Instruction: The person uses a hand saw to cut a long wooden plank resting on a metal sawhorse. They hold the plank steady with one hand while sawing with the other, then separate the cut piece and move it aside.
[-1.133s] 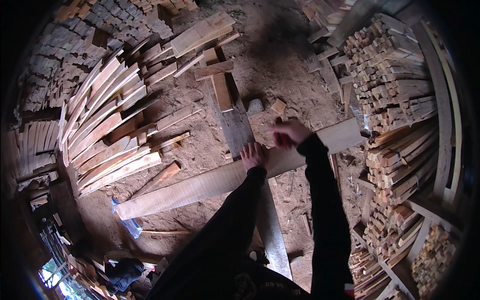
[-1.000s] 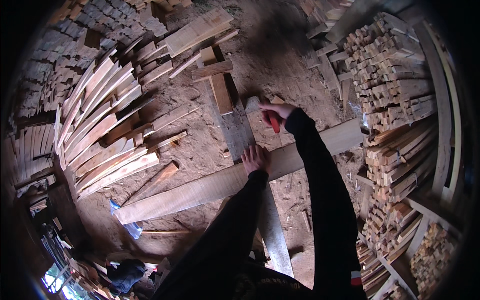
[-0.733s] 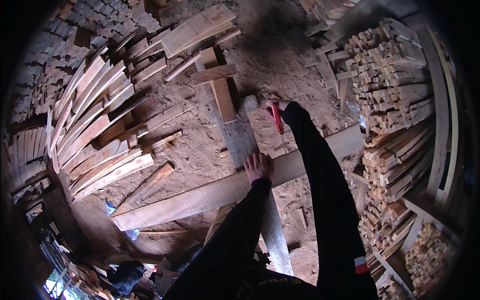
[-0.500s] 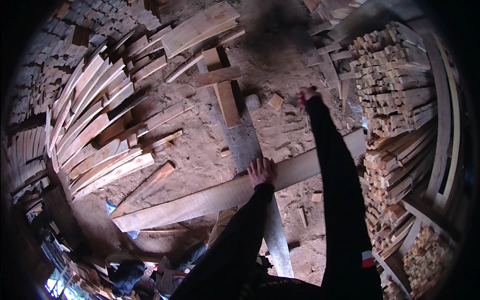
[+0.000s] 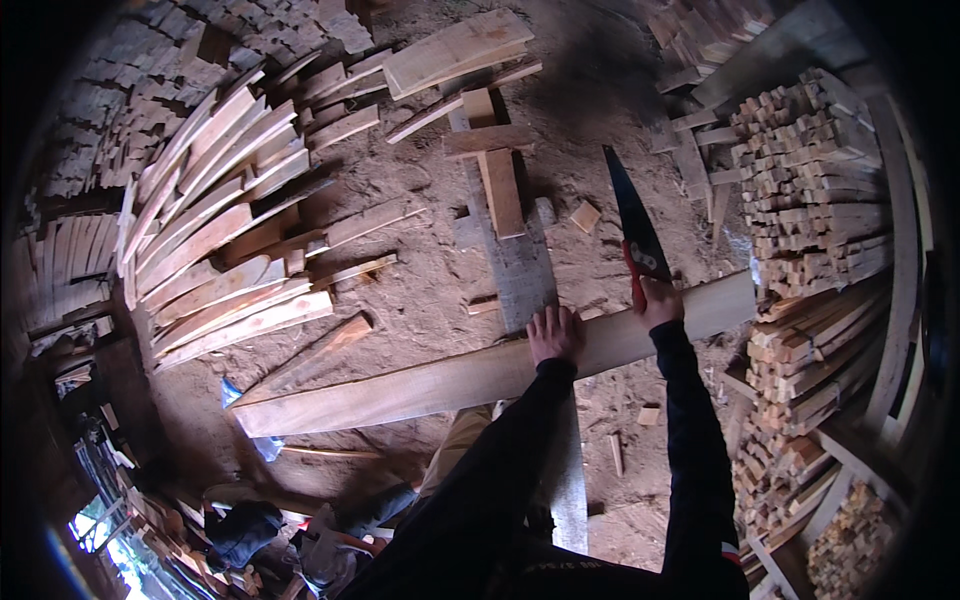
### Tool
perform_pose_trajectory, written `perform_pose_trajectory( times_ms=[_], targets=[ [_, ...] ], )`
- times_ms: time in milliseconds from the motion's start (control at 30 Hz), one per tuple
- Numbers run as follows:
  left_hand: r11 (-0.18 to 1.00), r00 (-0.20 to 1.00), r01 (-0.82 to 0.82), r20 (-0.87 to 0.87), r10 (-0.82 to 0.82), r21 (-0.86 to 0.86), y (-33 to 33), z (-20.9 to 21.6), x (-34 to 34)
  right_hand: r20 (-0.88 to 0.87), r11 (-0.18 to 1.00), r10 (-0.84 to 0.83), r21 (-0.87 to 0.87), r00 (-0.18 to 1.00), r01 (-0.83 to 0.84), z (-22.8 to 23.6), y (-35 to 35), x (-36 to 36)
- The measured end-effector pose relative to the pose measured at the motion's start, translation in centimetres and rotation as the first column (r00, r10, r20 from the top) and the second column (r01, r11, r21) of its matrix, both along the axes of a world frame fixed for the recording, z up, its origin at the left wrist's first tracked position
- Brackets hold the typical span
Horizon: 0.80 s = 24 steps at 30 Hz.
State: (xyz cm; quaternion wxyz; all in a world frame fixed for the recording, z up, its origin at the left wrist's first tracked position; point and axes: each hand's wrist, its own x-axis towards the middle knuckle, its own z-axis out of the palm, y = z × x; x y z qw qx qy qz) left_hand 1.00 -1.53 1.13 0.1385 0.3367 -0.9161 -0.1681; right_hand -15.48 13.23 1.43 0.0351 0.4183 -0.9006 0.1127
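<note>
Over the brown dirt floor [image 5: 698,245], a gap opens between the black-bladed, red-handled saw [image 5: 634,212] and the tall stack of pale square-ended wooden sticks [image 5: 800,180]. The bare left hand [image 5: 556,336] blocks a slide along the long pale wooden plank [image 5: 420,387].

Left fingers [image 5: 551,324] spread, right fingers [image 5: 653,293] curled; arms [image 5: 690,430] outstretched

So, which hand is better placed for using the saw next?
Probably the right hand: it already grips the red-handled saw, while the left hand rests on the long plank.
</note>
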Motion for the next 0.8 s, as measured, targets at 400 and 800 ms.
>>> perform_pose_trajectory(
  times_ms=[400, 800],
  targets=[
    [0.978, 0.978, 0.209, -0.013, -0.209, -0.010, -13.1, 0.1, 14.2, -0.161, 0.974, 0.027, -0.220, 0.987, -0.062, 0.7, 0.3, 1.6],
    [0.954, 0.923, 0.282, 0.244, -0.299, 0.100, -14.4, 0.0, 12.6, -0.104, 0.988, -0.133, -0.091, 0.986, 0.124, 0.4, 7.0, 6.2]
  ],
)
